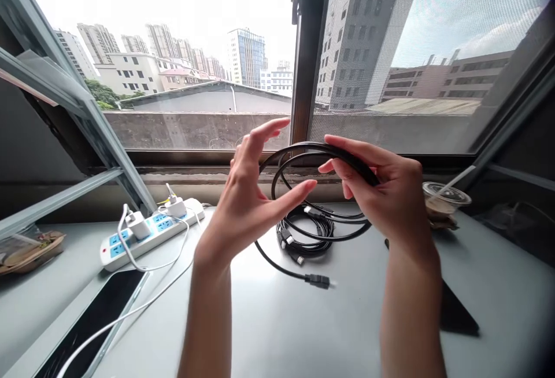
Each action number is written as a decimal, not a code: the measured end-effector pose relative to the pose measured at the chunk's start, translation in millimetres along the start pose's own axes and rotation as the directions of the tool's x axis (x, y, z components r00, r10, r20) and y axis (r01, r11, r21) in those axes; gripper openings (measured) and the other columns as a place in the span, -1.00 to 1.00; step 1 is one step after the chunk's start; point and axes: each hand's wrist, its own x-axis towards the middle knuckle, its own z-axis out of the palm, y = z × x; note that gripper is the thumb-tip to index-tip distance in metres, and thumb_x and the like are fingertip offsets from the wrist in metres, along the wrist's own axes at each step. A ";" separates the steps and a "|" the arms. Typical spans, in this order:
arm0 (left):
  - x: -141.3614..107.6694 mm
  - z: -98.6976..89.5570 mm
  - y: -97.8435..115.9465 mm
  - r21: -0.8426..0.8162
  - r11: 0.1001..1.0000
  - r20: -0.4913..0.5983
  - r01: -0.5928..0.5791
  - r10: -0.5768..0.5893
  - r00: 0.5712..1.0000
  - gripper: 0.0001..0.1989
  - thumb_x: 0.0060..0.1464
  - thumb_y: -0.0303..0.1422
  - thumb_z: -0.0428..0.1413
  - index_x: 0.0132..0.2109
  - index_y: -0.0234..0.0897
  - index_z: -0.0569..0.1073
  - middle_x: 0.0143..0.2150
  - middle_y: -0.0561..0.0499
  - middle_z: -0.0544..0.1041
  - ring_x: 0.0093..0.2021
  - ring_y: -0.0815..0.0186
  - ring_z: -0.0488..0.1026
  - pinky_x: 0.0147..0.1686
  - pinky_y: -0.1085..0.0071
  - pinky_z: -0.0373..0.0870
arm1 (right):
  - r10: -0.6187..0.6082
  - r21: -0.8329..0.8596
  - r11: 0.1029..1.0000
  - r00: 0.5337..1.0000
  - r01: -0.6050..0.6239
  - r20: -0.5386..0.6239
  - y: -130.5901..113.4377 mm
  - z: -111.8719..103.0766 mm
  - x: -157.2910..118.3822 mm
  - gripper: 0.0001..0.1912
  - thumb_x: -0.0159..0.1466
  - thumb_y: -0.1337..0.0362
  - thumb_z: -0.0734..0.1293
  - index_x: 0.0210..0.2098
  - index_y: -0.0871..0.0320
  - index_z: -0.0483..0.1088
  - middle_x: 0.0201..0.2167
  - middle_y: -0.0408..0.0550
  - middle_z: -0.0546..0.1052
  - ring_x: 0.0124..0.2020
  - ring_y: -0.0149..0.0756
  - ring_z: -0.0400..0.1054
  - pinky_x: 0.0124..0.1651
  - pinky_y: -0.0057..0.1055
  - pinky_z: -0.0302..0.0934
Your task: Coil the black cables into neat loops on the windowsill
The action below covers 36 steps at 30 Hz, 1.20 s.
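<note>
My right hand (377,184) grips a looped black cable (342,238) between thumb and fingers, holding the loops above the table. One end of that cable, with a black HDMI-like plug (318,281), dangles in front below my left hand. My left hand (255,193) is spread wide, thumb and fingers apart, around the left side of the loops; whether it touches them I cannot tell. Beneath, a second coiled bundle of black cable (327,245) with several plugs lies on the table.
At left, a white power strip (151,233) carries white chargers with trailing cords. A dark flat device (95,326) and a food tray (32,251) lie nearby. To the right are a lidded cup (444,199) with a straw and a black flat object (457,311). A window stands behind.
</note>
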 end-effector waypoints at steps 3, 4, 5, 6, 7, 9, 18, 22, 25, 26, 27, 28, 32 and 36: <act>2.7 15.3 -18.0 0.060 0.996 0.006 0.070 -0.071 0.997 -0.53 -0.07 -0.29 0.24 0.03 -0.18 0.37 0.01 -0.06 0.47 0.04 0.17 0.38 0.03 0.31 0.26 | -0.006 0.103 0.995 0.997 0.014 -0.072 -8.6 -3.1 -2.3 -0.74 0.24 0.26 0.31 -0.07 -0.05 0.45 -0.39 -0.17 0.53 -0.67 -0.51 0.15 -0.63 -0.46 0.12; 3.7 20.6 -24.2 0.063 0.992 0.009 0.113 -0.114 0.993 -0.62 -0.02 -0.28 0.20 -0.02 -0.22 0.41 -0.07 -0.05 0.51 -0.03 0.20 0.42 -0.01 0.33 0.29 | -0.007 0.123 0.992 0.996 0.018 -0.092 -10.8 -4.5 -3.0 -0.75 0.24 0.25 0.31 -0.08 -0.08 0.45 -0.38 -0.18 0.53 -0.67 -0.50 0.15 -0.64 -0.45 0.12; 4.7 25.5 -29.8 0.048 0.986 0.014 0.157 -0.157 0.987 -0.73 0.03 -0.26 0.15 -0.10 -0.25 0.45 -0.14 -0.05 0.53 -0.10 0.22 0.45 -0.07 0.36 0.31 | -0.009 0.135 0.991 0.994 0.024 -0.106 -12.4 -5.7 -3.5 -0.75 0.24 0.24 0.31 -0.09 -0.12 0.45 -0.36 -0.18 0.53 -0.67 -0.49 0.16 -0.63 -0.43 0.13; 5.6 29.9 -34.2 0.009 0.980 0.023 0.199 -0.199 0.980 -0.79 0.09 -0.23 0.09 -0.21 -0.27 0.48 -0.21 -0.04 0.55 -0.17 0.25 0.47 -0.13 0.39 0.33 | -0.015 0.140 0.990 0.993 0.031 -0.117 -13.1 -6.4 -3.9 -0.75 0.24 0.23 0.32 -0.09 -0.15 0.44 -0.35 -0.17 0.54 -0.67 -0.47 0.18 -0.63 -0.41 0.14; 6.3 33.5 -37.2 -0.055 0.969 0.028 0.239 -0.238 0.971 -0.75 0.13 -0.20 0.04 -0.34 -0.29 0.48 -0.28 -0.03 0.55 -0.23 0.28 0.48 -0.19 0.42 0.33 | -0.026 0.141 0.989 0.991 0.045 -0.132 -13.0 -6.6 -3.9 -0.75 0.24 0.22 0.32 -0.09 -0.17 0.44 -0.35 -0.17 0.54 -0.66 -0.45 0.19 -0.64 -0.40 0.14; 7.4 38.1 -38.5 -0.239 0.916 0.035 0.323 -0.325 0.945 -0.56 0.16 -0.15 -0.04 -0.59 -0.28 0.35 -0.46 -0.01 0.51 -0.36 0.34 0.48 -0.30 0.45 0.34 | -0.035 0.141 0.988 0.986 0.058 -0.162 -9.8 -4.7 -2.8 -0.75 0.23 0.19 0.33 -0.09 -0.20 0.43 -0.35 -0.16 0.54 -0.65 -0.41 0.24 -0.63 -0.37 0.15; 8.4 31.0 -8.6 -0.689 0.608 0.033 0.395 -0.518 0.855 -0.44 0.07 -0.29 0.08 -0.73 -0.27 -0.06 -0.83 0.21 -0.09 -0.81 0.59 -0.19 -0.79 0.50 -0.24 | 0.121 0.200 0.975 0.986 -0.097 -0.113 22.8 9.8 11.4 -0.73 0.14 0.02 0.38 -0.44 0.11 0.48 -0.79 -0.25 0.30 -0.79 -0.46 0.19 -0.71 -0.48 0.08; 8.8 38.4 -20.0 -0.654 0.511 0.248 0.558 -0.552 0.796 -0.50 0.11 -0.30 0.01 -0.71 -0.25 0.00 -0.80 0.20 -0.02 -0.81 0.55 0.05 -0.76 0.55 0.01 | 0.164 0.436 0.883 0.985 -0.174 0.060 12.2 2.2 7.0 -0.74 0.21 0.02 0.31 -0.42 0.04 0.50 -0.87 -0.32 0.13 -0.88 -0.54 -0.07 -0.82 -0.51 -0.18; 6.8 50.2 -35.2 -0.448 0.609 0.282 0.654 -0.599 0.750 -0.64 0.09 -0.28 0.04 -0.63 -0.29 0.25 -0.70 0.11 0.28 -0.63 0.43 0.39 -0.59 0.55 0.28 | 0.218 0.445 0.867 0.974 -0.224 0.064 4.7 -4.1 3.8 -0.84 0.20 0.11 0.33 -0.30 -0.01 0.52 -0.87 -0.32 0.12 -0.88 -0.54 -0.13 -0.83 -0.49 -0.25; 5.6 54.1 -38.7 -0.374 0.635 0.267 0.676 -0.624 0.734 -0.67 0.08 -0.27 0.04 -0.59 -0.30 0.32 -0.66 0.08 0.36 -0.60 0.40 0.43 -0.58 0.54 0.30 | 0.237 0.437 0.870 0.971 -0.226 0.031 3.7 -5.0 3.5 -0.84 0.19 0.13 0.34 -0.27 -0.01 0.52 -0.87 -0.32 0.12 -0.88 -0.54 -0.13 -0.84 -0.49 -0.26; 4.3 57.5 -41.0 -0.307 0.648 0.257 0.697 -0.649 0.717 -0.69 0.08 -0.25 0.04 -0.56 -0.31 0.35 -0.64 0.05 0.40 -0.62 0.38 0.43 -0.59 0.52 0.30 | 0.249 0.432 0.874 0.969 -0.222 -0.006 3.4 -5.1 3.5 -0.84 0.19 0.14 0.35 -0.27 -0.01 0.52 -0.87 -0.32 0.12 -0.88 -0.53 -0.13 -0.84 -0.49 -0.26; 2.8 60.1 -41.9 -0.250 0.647 0.266 0.721 -0.670 0.693 -0.68 0.08 -0.23 0.03 -0.55 -0.32 0.36 -0.64 0.03 0.42 -0.65 0.36 0.41 -0.62 0.50 0.29 | 0.250 0.435 0.876 0.967 -0.207 -0.043 3.4 -4.5 3.6 -0.85 0.18 0.14 0.36 -0.28 0.00 0.52 -0.87 -0.32 0.12 -0.88 -0.53 -0.13 -0.85 -0.49 -0.27; -2.7 60.6 -39.8 -0.130 0.623 0.545 0.771 -0.605 0.581 -0.61 0.12 -0.18 -0.03 -0.58 -0.30 0.33 -0.68 -0.03 0.43 -0.63 0.28 0.43 -0.56 0.42 0.34 | 0.176 0.502 0.858 0.979 -0.104 -0.099 1.3 1.9 1.9 -0.91 0.17 0.19 0.38 -0.33 0.00 0.54 -0.89 -0.33 0.11 -0.89 -0.55 -0.11 -0.86 -0.50 -0.27; -6.9 54.4 -46.6 -0.133 0.655 0.793 0.744 -0.380 0.477 -0.43 0.20 -0.07 -0.23 -0.46 -0.30 0.49 -0.52 -0.03 0.54 -0.30 0.24 0.52 -0.08 0.32 0.35 | 0.021 0.582 0.813 0.998 0.015 -0.055 -2.3 6.4 -3.7 -0.88 0.19 0.26 0.38 -0.28 0.03 0.55 -0.90 -0.34 0.13 -0.91 -0.59 -0.12 -0.87 -0.53 -0.24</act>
